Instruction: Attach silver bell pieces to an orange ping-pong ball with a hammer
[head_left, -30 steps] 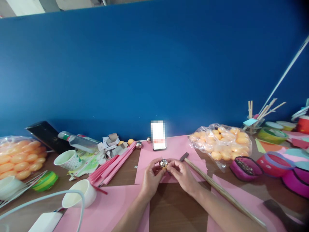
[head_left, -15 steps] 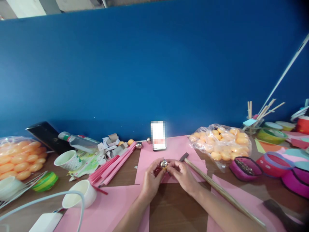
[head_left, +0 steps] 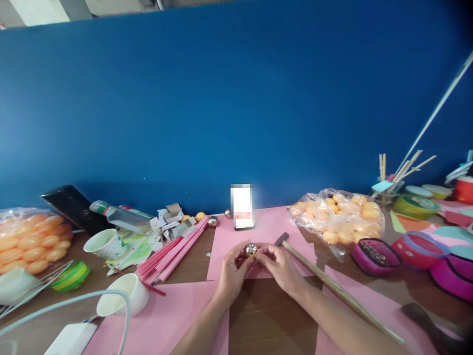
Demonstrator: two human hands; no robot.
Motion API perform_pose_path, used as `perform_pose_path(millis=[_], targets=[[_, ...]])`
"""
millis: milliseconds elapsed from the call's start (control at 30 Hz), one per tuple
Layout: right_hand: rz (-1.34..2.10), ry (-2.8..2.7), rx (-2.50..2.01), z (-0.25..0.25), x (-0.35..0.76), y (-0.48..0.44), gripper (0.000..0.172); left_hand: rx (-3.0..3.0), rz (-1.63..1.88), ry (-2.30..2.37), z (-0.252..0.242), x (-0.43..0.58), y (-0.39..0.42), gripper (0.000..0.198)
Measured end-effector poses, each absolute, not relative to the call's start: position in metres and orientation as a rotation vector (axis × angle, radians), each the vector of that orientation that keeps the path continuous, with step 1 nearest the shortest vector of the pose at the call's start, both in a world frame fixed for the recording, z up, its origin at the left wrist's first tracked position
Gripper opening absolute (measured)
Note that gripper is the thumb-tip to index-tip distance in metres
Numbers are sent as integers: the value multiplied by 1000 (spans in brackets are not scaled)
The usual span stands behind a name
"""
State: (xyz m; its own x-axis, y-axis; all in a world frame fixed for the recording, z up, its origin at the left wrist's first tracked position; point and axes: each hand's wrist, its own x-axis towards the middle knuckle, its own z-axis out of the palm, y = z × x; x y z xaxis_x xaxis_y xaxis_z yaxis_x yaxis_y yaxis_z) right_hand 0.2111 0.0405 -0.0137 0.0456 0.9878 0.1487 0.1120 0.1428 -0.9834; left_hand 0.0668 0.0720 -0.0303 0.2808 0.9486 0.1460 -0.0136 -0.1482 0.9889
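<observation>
Bag: clear plastic, full of orange balls, far left of the frame.
Cup: white, leaning over with its mouth to the left, lower left; a pale cable loops in front. A tug on that cable could drag the cup.
Strips: pink and red, lying aslant in a bundle left of centre.
Left hand: below centre, thumb and forefinger pinched on the left side of a shiny ball.
Phone: near centre, just beyond the ball, screen blurred out.
Ball: just below centre, between both hands, a yellowish bit at its lower right. Smooth and round, it could squirt free if pressed unevenly, then roll off over the desk.
Right hand: fingertips closed against the ball's right side; what else they pinch is hidden.
Hammer: slanting to the lower right, its handle beside the right forearm; an outward swing of that arm could knock it.
Tub: purple, right of the frame, small bits inside; a bump could spill them.
</observation>
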Motion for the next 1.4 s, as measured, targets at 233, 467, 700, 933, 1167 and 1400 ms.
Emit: perform_pose_path(millis=[233, 467, 700, 933, 1167, 1400], targets=[[998, -1310, -1229, -15, 210, 41, 22, 1425, 1102, 930, -30, 68, 71, 38], [952, -1293, -1249, -12, 208, 39, 23, 1380, 1107, 925, -28, 70, 69, 39], [905, -1285, -1283, -14, 208, 39, 23, 1384, 1112, 932, -30, 70, 69, 38], [892, -1259, -1288, -15, 208, 40, 24, 1407, 1106, 908, -31, 71, 68, 37], [911, -1246, -1204, -21, 211, 44, 23, 1297, 1080, 858, -29, 74, 65, 45], [941, -1262, -1166, -17, 210, 41, 23, 1281, 1074, 823, -24, 71, 67, 36]])
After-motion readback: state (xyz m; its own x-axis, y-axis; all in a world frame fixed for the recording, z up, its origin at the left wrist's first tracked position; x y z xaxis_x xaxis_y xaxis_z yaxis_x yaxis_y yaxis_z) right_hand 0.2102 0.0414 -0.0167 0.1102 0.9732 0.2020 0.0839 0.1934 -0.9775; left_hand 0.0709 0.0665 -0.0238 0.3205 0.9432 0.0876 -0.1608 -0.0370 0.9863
